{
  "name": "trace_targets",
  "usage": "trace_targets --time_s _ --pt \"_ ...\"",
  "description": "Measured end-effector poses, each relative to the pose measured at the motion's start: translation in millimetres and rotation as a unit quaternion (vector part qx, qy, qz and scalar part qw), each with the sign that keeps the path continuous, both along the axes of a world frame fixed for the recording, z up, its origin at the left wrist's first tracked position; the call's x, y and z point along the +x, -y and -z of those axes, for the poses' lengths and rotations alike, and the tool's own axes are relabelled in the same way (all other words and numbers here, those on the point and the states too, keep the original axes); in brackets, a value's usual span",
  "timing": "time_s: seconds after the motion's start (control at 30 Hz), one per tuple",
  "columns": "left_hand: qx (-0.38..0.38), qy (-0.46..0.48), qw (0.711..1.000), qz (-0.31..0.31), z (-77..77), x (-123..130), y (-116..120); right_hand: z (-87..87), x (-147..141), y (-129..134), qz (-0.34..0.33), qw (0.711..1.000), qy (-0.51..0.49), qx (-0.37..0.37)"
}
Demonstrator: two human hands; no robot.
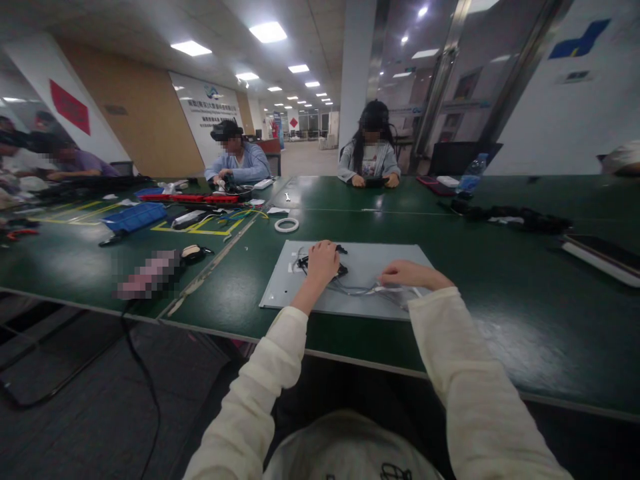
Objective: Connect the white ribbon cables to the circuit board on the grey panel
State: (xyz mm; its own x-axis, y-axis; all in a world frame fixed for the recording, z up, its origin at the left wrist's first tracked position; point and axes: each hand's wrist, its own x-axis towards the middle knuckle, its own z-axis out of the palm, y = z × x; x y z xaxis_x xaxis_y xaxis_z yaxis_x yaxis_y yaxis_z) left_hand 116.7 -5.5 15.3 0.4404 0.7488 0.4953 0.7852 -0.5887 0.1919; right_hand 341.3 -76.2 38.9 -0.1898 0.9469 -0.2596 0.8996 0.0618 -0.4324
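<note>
A light grey panel (360, 257) lies flat on the green table in front of me. My left hand (323, 261) is over its left half, fingers closed around a black bracket-like part (342, 270) that it largely covers; the exact kind cannot be made out. Thin grey cables (353, 291) run from that part to the right across the panel. At the panel's right side, my right hand (411, 274) has its fingers curled together at the cables, seemingly pinching one. A whitish piece, perhaps a connector or clear bag, lies beneath this hand.
Behind the panel are a white tape roll (287, 225) and a small wrench (287, 197). To the left are a blue tray (134, 217) and red tool-like items (200, 198). A water bottle (473, 173) stands far right. Two people sit across the table.
</note>
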Motion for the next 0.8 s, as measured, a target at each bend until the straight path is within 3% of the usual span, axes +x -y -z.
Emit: trace_targets --time_s 0.2,0.6,0.8 --pt "-0.007 -0.003 1.0 -0.003 -2.5 -0.8 7.1 4.0 0.1 3.8 -0.037 0.999 -0.026 -0.018" --pt "-0.028 0.002 1.0 0.008 -2.7 -1.5 8.1 12.8 2.6 0.1 -0.013 0.997 -0.054 -0.044" --pt "-0.021 -0.012 1.0 0.011 -0.4 -2.2 5.7 -5.1 -10.8 8.9 -0.028 0.989 -0.145 -0.019"
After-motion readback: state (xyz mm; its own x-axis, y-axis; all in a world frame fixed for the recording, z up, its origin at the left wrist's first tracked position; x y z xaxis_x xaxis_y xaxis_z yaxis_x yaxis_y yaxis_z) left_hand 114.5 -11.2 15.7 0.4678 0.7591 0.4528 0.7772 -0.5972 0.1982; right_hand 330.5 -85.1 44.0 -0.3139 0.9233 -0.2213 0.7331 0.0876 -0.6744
